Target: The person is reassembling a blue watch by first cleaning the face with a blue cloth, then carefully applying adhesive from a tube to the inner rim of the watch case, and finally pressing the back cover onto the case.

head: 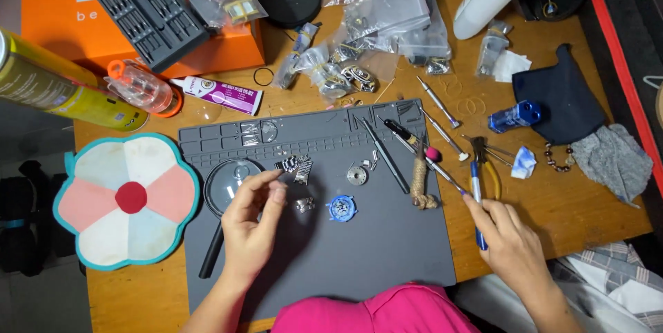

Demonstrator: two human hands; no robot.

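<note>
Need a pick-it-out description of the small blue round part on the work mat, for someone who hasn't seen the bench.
Find the grey work mat in the middle of the wooden table. Just right of the left hand lies the small round blue part, below a silver disc. It is the only blue thing on the mat; the small pieces around it are silver.

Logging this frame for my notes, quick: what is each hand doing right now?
Left hand: fingertips pinched over the grey work mat; what they hold is too small to tell.
Right hand: closed on a blue-handled tool.
</note>
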